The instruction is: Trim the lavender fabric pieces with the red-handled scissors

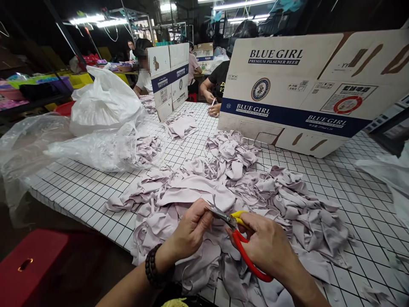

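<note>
My right hand (270,247) is closed round red and yellow handled scissors (238,238), whose metal blades point left. My left hand (191,228), with a dark bead bracelet on the wrist, pinches a piece of pale lilac fabric (204,194) right at the blade tips. Both hands hover over a large heap of lilac fabric pieces (243,187) spread across the white gridded table (96,192).
A big Blue Girl beer carton (303,89) stands at the back right, a smaller one (168,81) at the back centre. Clear and white plastic bags (102,111) lie at the left. Other people sit beyond the cartons. A red stool (32,264) is at lower left.
</note>
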`<state>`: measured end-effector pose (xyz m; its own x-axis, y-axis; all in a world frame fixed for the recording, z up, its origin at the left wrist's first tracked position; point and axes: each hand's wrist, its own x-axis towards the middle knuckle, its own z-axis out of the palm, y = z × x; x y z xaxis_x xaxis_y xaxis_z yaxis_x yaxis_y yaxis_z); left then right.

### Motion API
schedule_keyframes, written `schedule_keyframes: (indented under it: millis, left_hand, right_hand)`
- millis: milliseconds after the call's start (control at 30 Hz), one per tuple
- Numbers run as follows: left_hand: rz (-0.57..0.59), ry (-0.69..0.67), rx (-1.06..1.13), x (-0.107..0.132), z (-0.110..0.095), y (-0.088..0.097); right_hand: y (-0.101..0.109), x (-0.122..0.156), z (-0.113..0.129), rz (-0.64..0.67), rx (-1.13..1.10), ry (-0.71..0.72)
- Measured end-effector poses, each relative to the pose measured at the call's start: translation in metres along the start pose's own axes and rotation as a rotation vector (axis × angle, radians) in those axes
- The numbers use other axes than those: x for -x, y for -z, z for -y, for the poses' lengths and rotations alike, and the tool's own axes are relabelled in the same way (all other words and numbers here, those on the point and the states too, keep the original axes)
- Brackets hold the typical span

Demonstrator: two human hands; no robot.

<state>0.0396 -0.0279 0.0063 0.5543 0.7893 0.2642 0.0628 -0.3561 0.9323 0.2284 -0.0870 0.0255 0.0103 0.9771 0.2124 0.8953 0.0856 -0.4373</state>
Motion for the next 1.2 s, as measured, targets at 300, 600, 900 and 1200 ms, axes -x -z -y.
schedule_keyframes:
  millis: [300, 600, 900, 1200]
  left_hand:
    - [0.019, 0.021, 0.023, 0.001, -0.002, 0.001]
    - [0.023, 0.076, 0.071, 0.004, 0.001, 0.002]
    - [-0.012, 0.147, 0.25, 0.0, 0.001, -0.003]
    - [-0.338, 0.17, 0.047, 0.007, 0.012, 0.02]
  right_hand:
    - [-0.004, 0.003, -0.005, 0.023, -0.057, 0.009]
    - [-0.002, -0.004, -0.014, 0.141, -0.227, -0.08]
    - [-0.032, -0.03, -0.014, 0.248, -0.943, -0.269]
    - [-0.013, -0.068, -0.008, 0.024, -1.183, -0.298]
